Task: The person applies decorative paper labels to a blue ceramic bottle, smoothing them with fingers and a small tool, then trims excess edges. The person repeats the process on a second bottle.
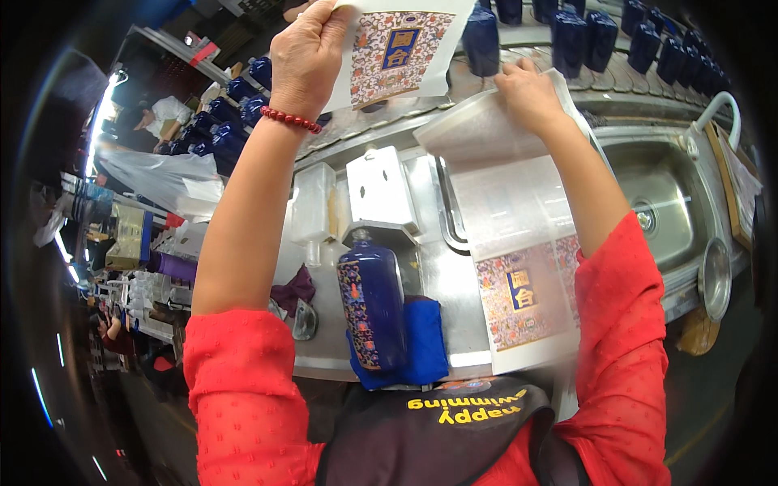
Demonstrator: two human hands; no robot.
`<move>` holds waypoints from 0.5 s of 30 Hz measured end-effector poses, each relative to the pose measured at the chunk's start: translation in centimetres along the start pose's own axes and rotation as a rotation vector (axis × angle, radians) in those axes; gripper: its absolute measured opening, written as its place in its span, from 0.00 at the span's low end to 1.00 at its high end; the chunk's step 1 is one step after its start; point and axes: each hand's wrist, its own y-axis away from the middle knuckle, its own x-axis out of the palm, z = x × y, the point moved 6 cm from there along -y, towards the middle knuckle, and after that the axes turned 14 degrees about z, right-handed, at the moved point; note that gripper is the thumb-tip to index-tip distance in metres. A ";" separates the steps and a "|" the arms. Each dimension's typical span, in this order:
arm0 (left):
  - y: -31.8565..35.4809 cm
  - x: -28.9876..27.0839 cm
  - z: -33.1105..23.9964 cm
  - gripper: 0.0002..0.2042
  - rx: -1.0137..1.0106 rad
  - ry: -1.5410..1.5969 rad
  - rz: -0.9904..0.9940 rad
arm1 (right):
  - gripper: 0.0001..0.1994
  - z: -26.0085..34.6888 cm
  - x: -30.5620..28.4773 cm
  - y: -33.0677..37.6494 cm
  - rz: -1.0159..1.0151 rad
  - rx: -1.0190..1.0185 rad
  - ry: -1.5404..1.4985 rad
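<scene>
My left hand [306, 65], a red bead bracelet on its wrist, is raised at the top and pinches the edge of a label sheet [409, 57] with a flowered, blue and gold print. Further right, my right hand [528, 95] has its fingers curled at the top of a long translucent paper sheet [506, 194]. That sheet hangs down toward me, and a similar flowered label [527, 296] shows at its lower end. Between my arms a dark blue bottle [377, 304] with a flowered band on its left side lies tilted on a blue cloth [425, 340].
A white box [379, 190] stands behind the bottle, beside a clear plastic container [312, 202]. A purple cloth [294, 290] lies left of the bottle. Several blue bottles [600, 40] stand on a slatted conveyor [624, 81] at the back. A steel sink [660, 182] is at right.
</scene>
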 end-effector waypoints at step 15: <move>2.2 -2.8 -0.9 0.12 -0.047 0.290 -0.003 | 0.48 2.5 -4.8 0.1 0.103 -0.293 -1.831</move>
